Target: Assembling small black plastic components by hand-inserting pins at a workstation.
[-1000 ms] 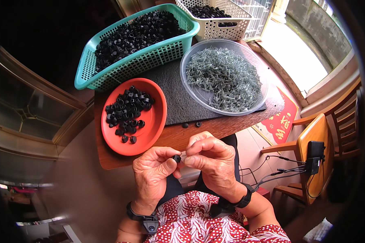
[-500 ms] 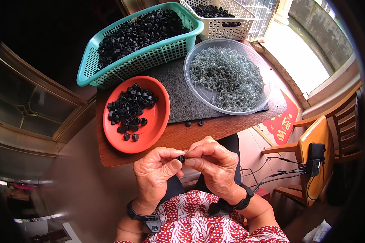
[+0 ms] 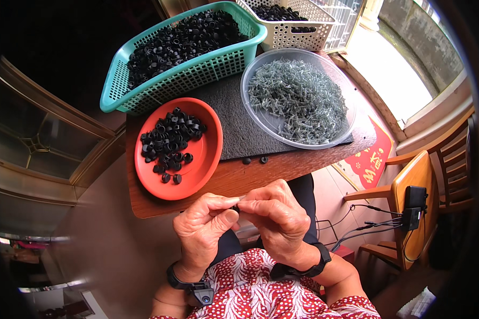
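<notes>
Between thumb and index finger, my left hand [image 3: 201, 227] pinches a small round black cap [image 3: 235, 209] just off the table's near edge. My right hand [image 3: 280, 220] meets it from the other side, fingers closed at the cap; whatever lies in them is hidden. Several loose black caps [image 3: 170, 139] fill part of the red plate [image 3: 207, 165] beyond my left hand. A heap of thin clear plastic pieces [image 3: 303, 101] lies in the round transparent tub [image 3: 265, 126] at the far right.
A green basket [image 3: 197, 80] of black caps and a pale perforated basket [image 3: 298, 41] stand at the back. Two stray caps lie on the wooden table [image 3: 239, 182] by a dark grey mat [image 3: 226, 133]. To the right is a wooden chair [image 3: 410, 196] with a black box and cables.
My right hand has turned slightly and its fingers have come in closer over the cap, covering more of it. My left hand has hardly moved and keeps its pinch.
</notes>
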Tool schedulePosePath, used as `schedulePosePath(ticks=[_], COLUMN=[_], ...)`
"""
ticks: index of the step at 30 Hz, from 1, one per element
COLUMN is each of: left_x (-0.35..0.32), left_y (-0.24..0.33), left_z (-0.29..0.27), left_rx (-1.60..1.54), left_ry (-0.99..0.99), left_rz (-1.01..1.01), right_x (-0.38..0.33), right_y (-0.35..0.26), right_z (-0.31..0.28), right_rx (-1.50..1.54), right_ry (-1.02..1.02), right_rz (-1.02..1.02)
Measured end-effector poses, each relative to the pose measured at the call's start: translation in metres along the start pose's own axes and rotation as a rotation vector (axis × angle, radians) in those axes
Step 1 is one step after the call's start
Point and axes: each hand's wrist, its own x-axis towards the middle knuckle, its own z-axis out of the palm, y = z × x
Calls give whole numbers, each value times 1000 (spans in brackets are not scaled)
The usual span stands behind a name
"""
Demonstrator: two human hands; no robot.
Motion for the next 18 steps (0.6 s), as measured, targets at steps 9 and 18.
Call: schedulePosePath(ticks=[9,18], left_x=[0,-3], left_y=[0,0], left_z=[-3,-4], left_rx=[-126,-13], left_ry=[-9,8], left_rz=[-44,14], right_x=[0,1], right_y=[-3,0], right_z=[2,5], right_rx=[64,-50], right_ry=[3,-15], right_rz=[113,-109])
